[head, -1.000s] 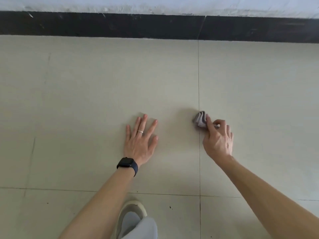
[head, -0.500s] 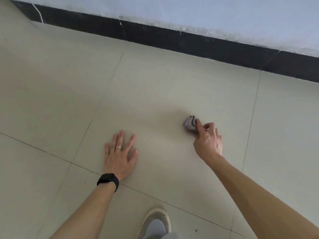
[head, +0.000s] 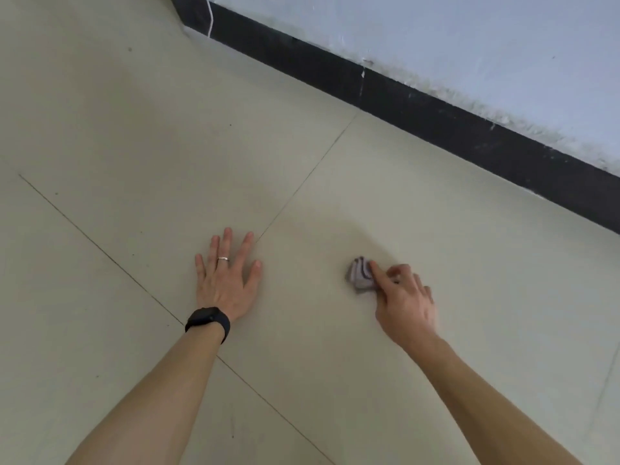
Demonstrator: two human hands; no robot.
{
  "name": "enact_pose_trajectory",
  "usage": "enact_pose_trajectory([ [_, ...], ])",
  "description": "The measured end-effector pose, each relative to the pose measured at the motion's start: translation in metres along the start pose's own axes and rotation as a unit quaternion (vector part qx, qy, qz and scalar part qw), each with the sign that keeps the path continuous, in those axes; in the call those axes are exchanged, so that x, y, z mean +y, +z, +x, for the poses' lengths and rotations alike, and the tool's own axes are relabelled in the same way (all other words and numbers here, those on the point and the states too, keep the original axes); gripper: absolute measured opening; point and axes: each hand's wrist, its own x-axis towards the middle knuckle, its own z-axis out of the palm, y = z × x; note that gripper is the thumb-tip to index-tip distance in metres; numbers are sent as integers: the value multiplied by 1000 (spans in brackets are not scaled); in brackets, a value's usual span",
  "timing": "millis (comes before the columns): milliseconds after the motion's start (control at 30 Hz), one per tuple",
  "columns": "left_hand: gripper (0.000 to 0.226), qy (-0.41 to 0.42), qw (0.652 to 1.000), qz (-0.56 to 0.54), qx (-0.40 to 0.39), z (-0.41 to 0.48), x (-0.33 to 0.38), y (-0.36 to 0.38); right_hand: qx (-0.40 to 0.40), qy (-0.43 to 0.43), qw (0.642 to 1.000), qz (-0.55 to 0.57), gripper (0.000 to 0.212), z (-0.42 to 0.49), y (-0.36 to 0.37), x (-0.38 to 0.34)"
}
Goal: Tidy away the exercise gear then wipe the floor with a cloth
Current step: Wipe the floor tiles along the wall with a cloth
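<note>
A small crumpled grey cloth (head: pixel 358 276) lies pressed on the beige tiled floor (head: pixel 134 129), right of centre. My right hand (head: pixel 404 302) grips it, index finger stretched over the top and the other fingers curled. My left hand (head: pixel 226 278) lies flat on the floor to the left, fingers spread, holding nothing; it wears a ring, and a black watch (head: pixel 208 322) sits on the wrist. A faint darker smear shows on the tile just above the cloth. No exercise gear is in view.
A black skirting board (head: pixel 436 122) runs diagonally from the top centre to the right edge, below a pale blue-white wall (head: pixel 469 45). Dark grout lines cross the floor near my left hand. Small dark specks dot the tiles at the left.
The view has swung so the skirting now runs diagonally. My right hand has slid left with the cloth along the floor. My left hand stays flat. The shoe has left the view.
</note>
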Motion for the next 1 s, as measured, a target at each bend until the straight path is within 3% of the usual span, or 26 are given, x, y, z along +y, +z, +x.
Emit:
enact_pose_trajectory([
  [100, 62, -50, 999, -6, -14, 26, -13, 0, 19, 200, 978, 64, 51, 60, -19, 10],
  [167, 62, -68, 997, -34, 9, 30, -14, 8, 33, 206, 977, 34, 52, 73, -18, 13],
  [233, 63, -70, 996, -48, 31, 34, -10, 12, 65, 138, 988, -2, 53, 66, -3, 4],
  [333, 63, -75, 995, -54, 24, 34, -12, 12, 41, -28, 998, -32, 53, 20, 24, -22],
  [433, 64, -76, 995, -53, 21, 35, -13, 12, -12, -206, 978, -42, 56, -4, 28, -35],
  [500, 65, -73, 996, -52, 24, 34, -13, 13, -16, -242, 969, -47, 54, 23, 22, -25],
  [567, 66, -78, 995, -53, 20, 35, -13, 12, 18, -180, 981, -65, 50, 66, 15, -14],
  [633, 67, -78, 995, -54, 21, 35, -13, 11, 52, -32, 997, -57, 49, 113, 4, -6],
  [700, 67, -79, 996, -49, 19, 34, -12, 12, 57, 134, 989, -28, 51, 145, 1, -9],
  [767, 67, -80, 995, -49, 17, 35, -12, 11, 55, 183, 981, -19, 53, 146, 7, -34],
  [800, 67, -81, 995, -50, 15, 35, -12, 11, 58, 138, 988, -23, 53, 135, 12, -51],
  [867, 67, -82, 995, -47, 10, 35, -13, 10, 30, -32, 998, -43, 53, 99, 27, -83],
  [933, 68, -85, 995, -47, 9, 35, -13, 10, -18, -175, 983, -59, 53, 77, 37, -91],
  [1000, 69, -85, 995, -51, 8, 36, -12, 9, -21, -203, 977, -59, 54, 92, 30, -71],
])
